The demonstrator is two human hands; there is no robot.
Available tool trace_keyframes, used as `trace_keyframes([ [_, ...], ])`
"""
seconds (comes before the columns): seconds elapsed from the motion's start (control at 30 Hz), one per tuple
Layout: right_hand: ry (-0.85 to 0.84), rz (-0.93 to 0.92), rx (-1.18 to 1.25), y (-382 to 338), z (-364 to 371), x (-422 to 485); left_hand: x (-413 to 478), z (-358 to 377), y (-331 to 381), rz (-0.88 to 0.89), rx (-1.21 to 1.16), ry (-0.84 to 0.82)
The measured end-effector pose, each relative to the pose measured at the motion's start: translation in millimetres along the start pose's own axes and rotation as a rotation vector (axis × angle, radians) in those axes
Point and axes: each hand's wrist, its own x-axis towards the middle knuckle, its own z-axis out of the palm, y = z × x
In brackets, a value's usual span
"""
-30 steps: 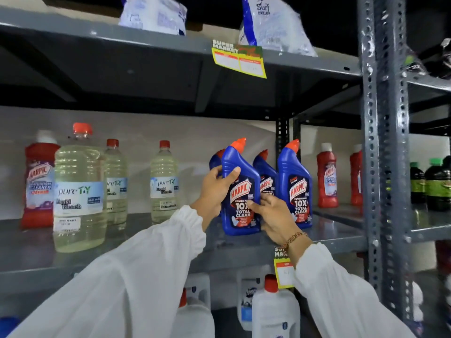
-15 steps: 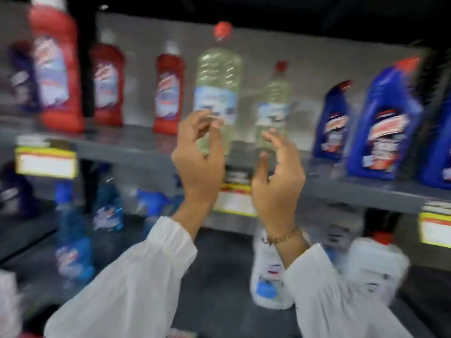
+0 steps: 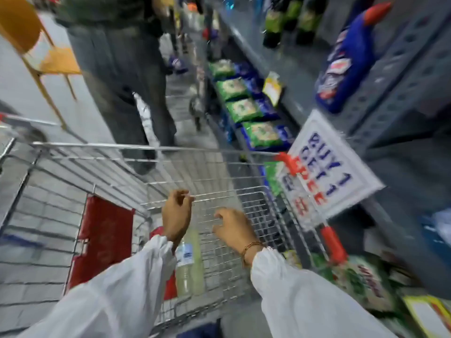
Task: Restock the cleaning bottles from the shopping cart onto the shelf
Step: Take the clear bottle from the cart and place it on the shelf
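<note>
I look down into the wire shopping cart (image 3: 97,145). A clear bottle of pale yellow liquid (image 3: 191,267) lies on the cart's floor, with a red bottle (image 3: 156,234) partly hidden beside it. My left hand (image 3: 177,215) hovers just above the clear bottle, fingers loosely curled and holding nothing. My right hand (image 3: 233,226), with a bracelet at the wrist, hangs over the cart to the right, fingers apart and empty. A blue bottle with a red cap (image 3: 346,64) stands on the grey shelf (image 3: 292,69) at the upper right.
A person in dark trousers (image 3: 122,69) stands just beyond the cart. A yellow chair (image 3: 24,28) is at the far left. A "BUY 1 GET 1 FREE" sign (image 3: 334,167) hangs off the shelf by the cart. Green packets (image 3: 244,108) fill the lower shelf.
Both hands let go of the blue bottle on the shelf and came away empty. My view swung from the shelf down to the cart, and both hands now reach into it.
</note>
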Motion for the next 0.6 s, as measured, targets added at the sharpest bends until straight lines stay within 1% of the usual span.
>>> trace_keyframes([
  [0.07, -0.190, 0.097, -0.013, 4.4, 44.6, 36.7, 23.5, -15.3, -52.0, -0.145, 0.123, 0.047],
  [0.1, -0.272, 0.142, -0.019, 7.4, 66.3, 49.0, 30.6, -20.8, -75.4, -0.216, 0.204, 0.025],
  [0.17, -0.417, 0.241, -0.015, 13.7, 110.5, 65.5, 38.4, -24.2, -116.3, -0.343, 0.355, -0.106],
  [0.23, -0.500, 0.359, 0.028, 17.0, 149.0, 70.3, 42.3, -20.9, -145.8, -0.448, 0.448, -0.224],
  [0.3, -0.483, 0.490, 0.089, 18.6, 177.2, 69.1, 44.4, -14.7, -162.7, -0.462, 0.515, -0.248],
  [0.4, -0.362, 0.643, 0.127, 17.7, 202.1, 72.3, 45.6, -12.7, -181.7, -0.386, 0.464, -0.231],
  [0.47, -0.310, 0.700, 0.181, 15.6, 206.8, 77.6, 46.4, -14.8, -190.3, -0.362, 0.444, -0.256],
  [0.53, -0.270, 0.730, 0.231, 16.7, 205.4, 82.1, 46.7, -16.4, -189.5, -0.410, 0.415, -0.273],
  [0.6, -0.272, 0.724, 0.272, 20.2, 199.9, 80.4, 46.2, -16.9, -185.7, -0.436, 0.390, -0.299],
])
